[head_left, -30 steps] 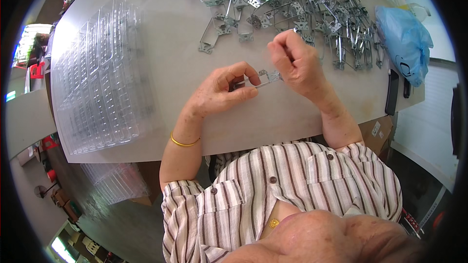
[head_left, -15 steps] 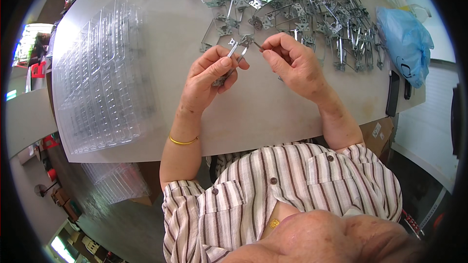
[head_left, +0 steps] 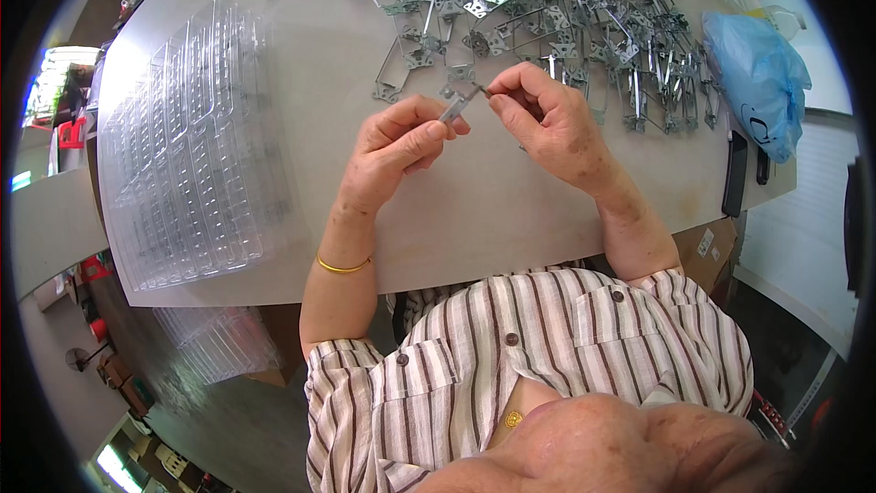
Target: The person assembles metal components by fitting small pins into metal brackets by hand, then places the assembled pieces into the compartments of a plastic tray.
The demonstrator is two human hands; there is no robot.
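Note:
My left hand (head_left: 388, 151) is closed on a small flat metal bracket (head_left: 453, 108), gripped between thumb and fingers and tilted up to the right. The bracket's far end has a plate that is slightly blurred. From the other side my right hand (head_left: 552, 128) pinches a thin dark piece (head_left: 480, 89) between thumb and forefinger, its tip at the plate end of the bracket. What exactly this piece is cannot be made out. Beyond both hands spreads a heap of grey metal frames (head_left: 538, 23) with thin rods and holed end plates.
Stacked clear plastic trays (head_left: 182, 164) cover the table's left side. A blue plastic bag (head_left: 756, 82) lies at the right edge, with a flat black object (head_left: 735, 173) below it. More clear trays (head_left: 224, 342) stand under the table's left front edge, and a cardboard box (head_left: 704, 260) is below at right.
My left hand has turned the bracket, so its flat side now shows rather than two separate arms. My right hand has stayed nearly in place, still pinching the thin piece.

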